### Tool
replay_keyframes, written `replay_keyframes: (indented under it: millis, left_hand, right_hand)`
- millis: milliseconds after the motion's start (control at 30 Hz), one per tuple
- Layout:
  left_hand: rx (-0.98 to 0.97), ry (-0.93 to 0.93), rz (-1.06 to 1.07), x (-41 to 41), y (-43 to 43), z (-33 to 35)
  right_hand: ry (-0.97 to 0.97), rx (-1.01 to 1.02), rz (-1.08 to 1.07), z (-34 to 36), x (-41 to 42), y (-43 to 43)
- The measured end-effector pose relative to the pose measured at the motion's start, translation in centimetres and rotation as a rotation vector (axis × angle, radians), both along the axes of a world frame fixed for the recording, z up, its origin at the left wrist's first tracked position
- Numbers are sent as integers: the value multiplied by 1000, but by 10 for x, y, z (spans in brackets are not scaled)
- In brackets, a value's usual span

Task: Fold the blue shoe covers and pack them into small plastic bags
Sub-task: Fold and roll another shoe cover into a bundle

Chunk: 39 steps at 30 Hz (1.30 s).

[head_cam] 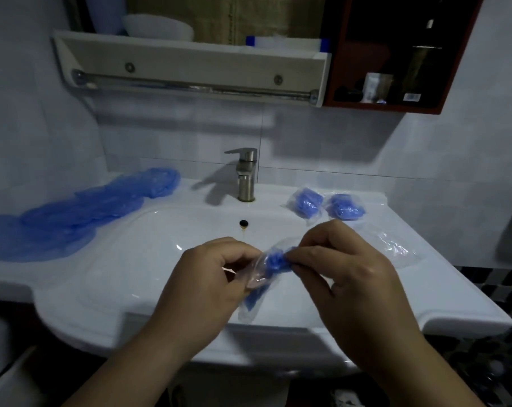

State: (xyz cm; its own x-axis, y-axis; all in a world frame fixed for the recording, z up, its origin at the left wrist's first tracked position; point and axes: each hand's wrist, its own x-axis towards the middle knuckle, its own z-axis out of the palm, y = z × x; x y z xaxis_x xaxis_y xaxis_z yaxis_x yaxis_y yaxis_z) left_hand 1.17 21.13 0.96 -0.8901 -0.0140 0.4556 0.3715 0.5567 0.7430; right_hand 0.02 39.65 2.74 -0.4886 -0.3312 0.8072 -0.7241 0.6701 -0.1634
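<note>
Over the front of the white sink (149, 248), my left hand (203, 284) pinches a small clear plastic bag (256, 284). My right hand (345, 270) holds a folded blue shoe cover (273, 261) at the bag's mouth, partly inside it. A pile of loose blue shoe covers (69, 214) lies flat on the left side of the counter. Two packed bags with blue covers (306, 202) (345, 207) sit at the back right. Empty clear bags (395, 249) lie on the right rim.
A steel faucet (245, 174) stands behind the basin, with the overflow hole (243, 223) below it. Overhead hang a white shelf with a towel rail (190, 83) and a dark red cabinet (395, 54). The floor at right is dark tile.
</note>
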Motion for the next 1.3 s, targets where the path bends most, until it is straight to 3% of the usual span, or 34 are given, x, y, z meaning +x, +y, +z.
replay_keyframes:
  millis: [267, 467, 567, 700, 833, 1000, 1200, 1300]
  left_hand:
    - [-83, 4, -179, 6, 4, 6]
    - [4, -52, -182, 4, 2, 3]
    - [121, -82, -200, 4, 0, 4]
    - [119, -72, -214, 4, 4, 3]
    - [144, -53, -201, 6, 8, 3]
    - [164, -21, -114, 6, 5, 8]
    - [216, 6, -145, 6, 8, 5]
    - [203, 15, -177, 8, 10, 5]
  right_hand:
    - [61, 50, -10, -1, 5, -7]
    - [35, 86, 0, -3, 5, -4]
    - [-124, 111, -81, -3, 7, -3]
    - [-301, 212, -28, -7, 7, -1]
    - [-375, 166, 31, -11, 6, -5]
    - [-295, -39, 33, -5, 6, 0]
    - [-458, 209, 21, -7, 9, -4]
    - [-484, 200, 55, -6, 10, -6]
